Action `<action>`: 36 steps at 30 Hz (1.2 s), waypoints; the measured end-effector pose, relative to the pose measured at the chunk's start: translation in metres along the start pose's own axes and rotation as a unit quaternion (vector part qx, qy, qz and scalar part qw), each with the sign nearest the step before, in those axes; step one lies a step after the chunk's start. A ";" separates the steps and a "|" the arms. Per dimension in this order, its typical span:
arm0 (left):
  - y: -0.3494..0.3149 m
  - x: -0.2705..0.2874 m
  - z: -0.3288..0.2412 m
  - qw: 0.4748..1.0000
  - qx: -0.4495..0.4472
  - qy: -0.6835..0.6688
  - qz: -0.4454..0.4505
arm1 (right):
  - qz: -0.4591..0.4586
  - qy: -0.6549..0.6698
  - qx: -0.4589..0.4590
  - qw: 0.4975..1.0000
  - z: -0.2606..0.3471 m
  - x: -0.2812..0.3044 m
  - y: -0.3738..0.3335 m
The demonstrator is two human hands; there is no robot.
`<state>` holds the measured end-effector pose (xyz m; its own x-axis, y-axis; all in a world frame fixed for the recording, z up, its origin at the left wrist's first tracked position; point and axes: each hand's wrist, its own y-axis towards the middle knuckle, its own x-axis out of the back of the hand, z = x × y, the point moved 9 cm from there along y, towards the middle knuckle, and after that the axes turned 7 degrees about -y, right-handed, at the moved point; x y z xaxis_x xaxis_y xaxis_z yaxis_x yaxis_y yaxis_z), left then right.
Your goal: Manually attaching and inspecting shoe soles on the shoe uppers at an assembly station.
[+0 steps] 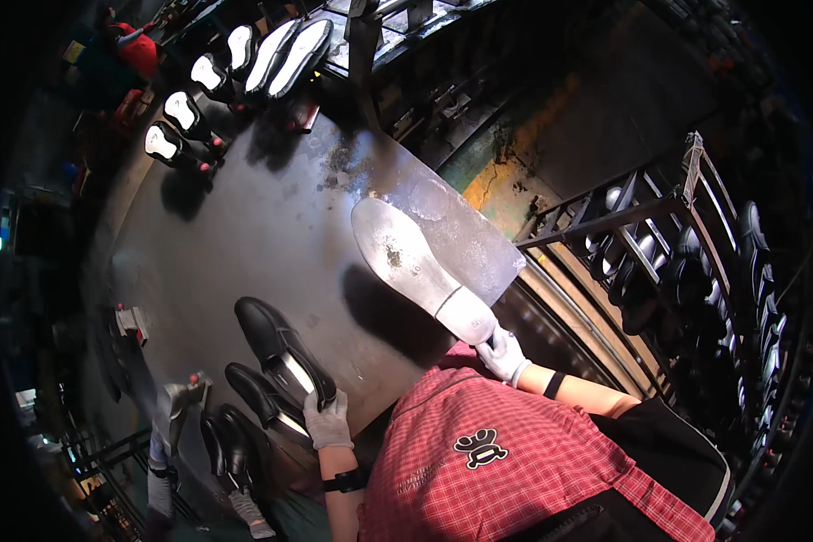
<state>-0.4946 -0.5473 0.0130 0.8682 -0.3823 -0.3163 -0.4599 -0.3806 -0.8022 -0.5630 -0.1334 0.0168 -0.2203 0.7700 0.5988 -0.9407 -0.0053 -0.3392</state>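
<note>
In my right hand [504, 358], white-gloved, the heel end of a pale shoe sole [405, 260] is gripped. Its flat underside faces up, with a dark smudge near the middle and the toe pointing up and left. Whether an upper is attached beneath is hidden. My left hand [328, 423], gloved too, closes round the heel of a black shoe [275, 339] at the table's near edge. Beside that shoe, on its left, lies another black shoe [255, 395] with a pale strip along its side.
Several black shoes with white soles [271, 59] stand on supports along the far side of the grey metal table [244, 235]. At right is a metal rack [641, 217] loaded with shoes. Another person's gloved hand [179, 402] and dark shoes [230, 443] are at lower left.
</note>
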 end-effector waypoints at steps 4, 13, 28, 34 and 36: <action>-0.022 -0.103 -0.008 0.991 -0.045 -0.020 0.122 | 0.006 -0.143 0.099 0.985 0.015 -0.002 0.039; -0.050 -0.209 -0.063 0.906 -0.267 0.256 0.204 | 0.017 -0.244 0.117 0.963 0.171 0.088 0.015; -0.049 -0.452 -0.078 0.447 -0.630 0.463 0.434 | 0.310 -0.424 0.069 0.848 0.307 0.040 0.203; -0.082 -0.438 0.075 0.426 -0.328 0.586 0.606 | 0.149 -0.349 -0.022 0.925 0.195 0.101 0.069; -0.144 -0.409 0.108 0.292 -0.494 0.611 0.545 | 0.105 -0.298 -0.108 0.942 0.144 0.099 0.025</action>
<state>-0.7632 -0.2447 0.2032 -0.3325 -0.5146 0.7903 -0.6922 0.7024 0.1661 -0.6452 -0.1490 0.1722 -0.5628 0.2701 0.7812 -0.7995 0.0623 -0.5974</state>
